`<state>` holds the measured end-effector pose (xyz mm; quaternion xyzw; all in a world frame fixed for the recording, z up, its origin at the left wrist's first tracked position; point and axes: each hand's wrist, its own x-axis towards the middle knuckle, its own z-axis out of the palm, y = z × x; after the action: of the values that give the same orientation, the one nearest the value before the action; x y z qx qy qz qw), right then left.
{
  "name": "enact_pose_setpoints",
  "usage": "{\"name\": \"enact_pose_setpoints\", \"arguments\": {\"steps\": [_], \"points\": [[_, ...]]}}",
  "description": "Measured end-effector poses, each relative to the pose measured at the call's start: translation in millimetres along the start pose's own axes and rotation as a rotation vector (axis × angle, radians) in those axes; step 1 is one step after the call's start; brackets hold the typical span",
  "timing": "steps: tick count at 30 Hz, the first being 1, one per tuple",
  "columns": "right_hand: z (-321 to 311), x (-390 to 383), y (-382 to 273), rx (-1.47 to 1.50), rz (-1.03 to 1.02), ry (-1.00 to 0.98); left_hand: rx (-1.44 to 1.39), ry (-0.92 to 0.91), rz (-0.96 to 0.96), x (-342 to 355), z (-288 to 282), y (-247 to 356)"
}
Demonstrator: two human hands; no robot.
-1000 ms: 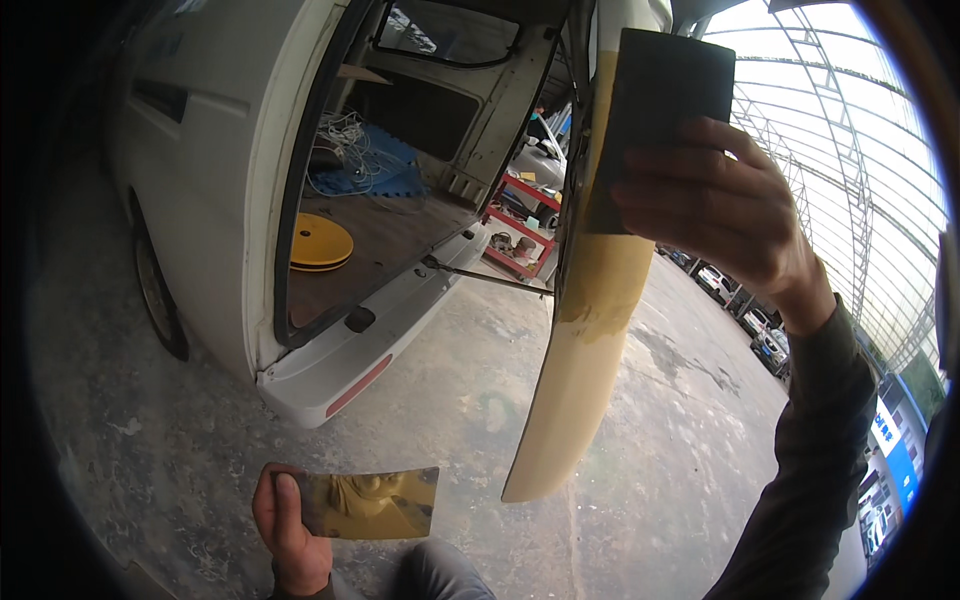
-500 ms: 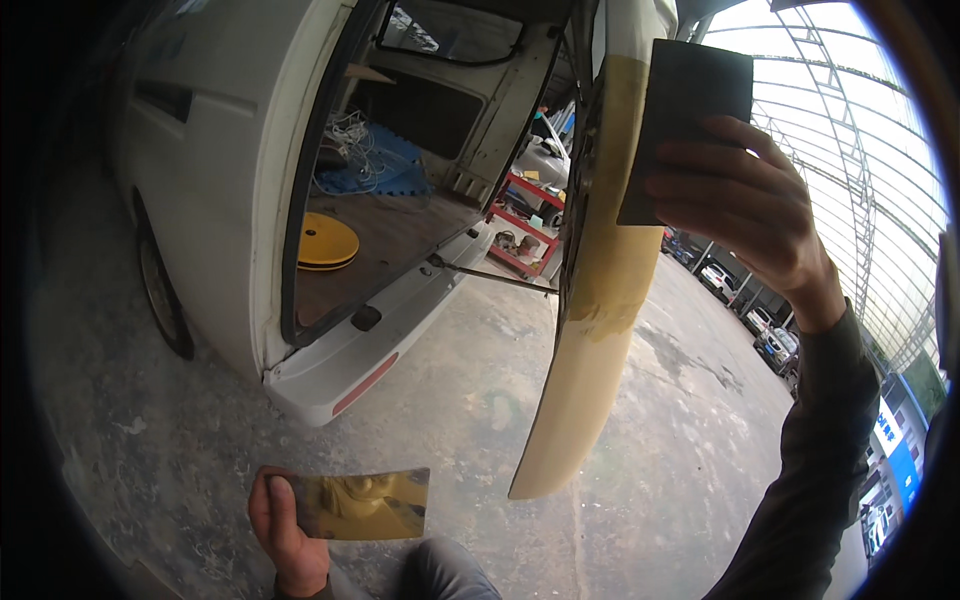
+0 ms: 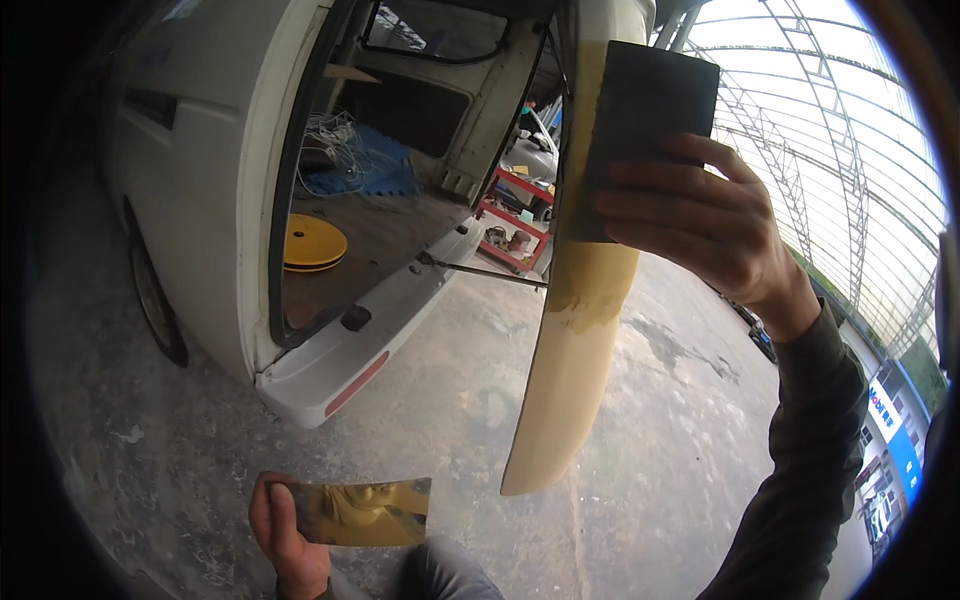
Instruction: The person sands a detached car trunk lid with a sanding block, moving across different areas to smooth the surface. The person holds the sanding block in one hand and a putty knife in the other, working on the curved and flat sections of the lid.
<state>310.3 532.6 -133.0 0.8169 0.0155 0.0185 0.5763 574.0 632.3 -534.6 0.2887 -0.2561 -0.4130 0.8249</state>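
My right hand (image 3: pixel 705 215) grips a dark rectangular putty spreader (image 3: pixel 655 110), fingers laid along its face. The spreader rests against the outer side of a cream-coloured vehicle door (image 3: pixel 560 400), seen nearly edge-on. Yellow-brown body filler (image 3: pixel 597 275) covers the door's middle part and ends in a ragged lower edge; the spreader hides some of it. Low on the left, my left hand (image 3: pixel 285 530) pinches the end of a thin rectangular putty board (image 3: pixel 315 525). A glossy mound of yellow filler (image 3: pixel 365 508) lies on that board.
An open white van (image 3: pixel 205 250) stands at left, its rear bumper (image 3: pixel 330 375) jutting out. Inside lie a yellow disc (image 3: pixel 316 243), tangled white cables (image 3: pixel 335 140) and a blue mat (image 3: pixel 385 160). A thin strut (image 3: pixel 490 272) joins van and door. Behind stands a red rack (image 3: pixel 515 250).
My right hand and the spreader have shifted left and slightly down across the filler. The whole view has turned a little. My left hand still holds the board in nearly the same place.
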Motion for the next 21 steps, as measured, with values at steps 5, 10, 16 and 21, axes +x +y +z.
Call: {"name": "enact_pose_setpoints", "arguments": {"steps": [5,10,16,21], "points": [[0,-15,-23,0.002,-0.022,0.071,0.014,-0.080,0.005,0,-6,-1],[12,-7,-45,0.081,-0.008,0.096,0.019,-0.077,0.012,-1,-6,-4],[20,-12,-51,0.093,-0.018,0.095,0.041,0.000,0.015,-1,4,0],[26,-18,-53,0.068,-0.024,0.096,0.051,0.021,-0.014,-1,8,-1]]}}
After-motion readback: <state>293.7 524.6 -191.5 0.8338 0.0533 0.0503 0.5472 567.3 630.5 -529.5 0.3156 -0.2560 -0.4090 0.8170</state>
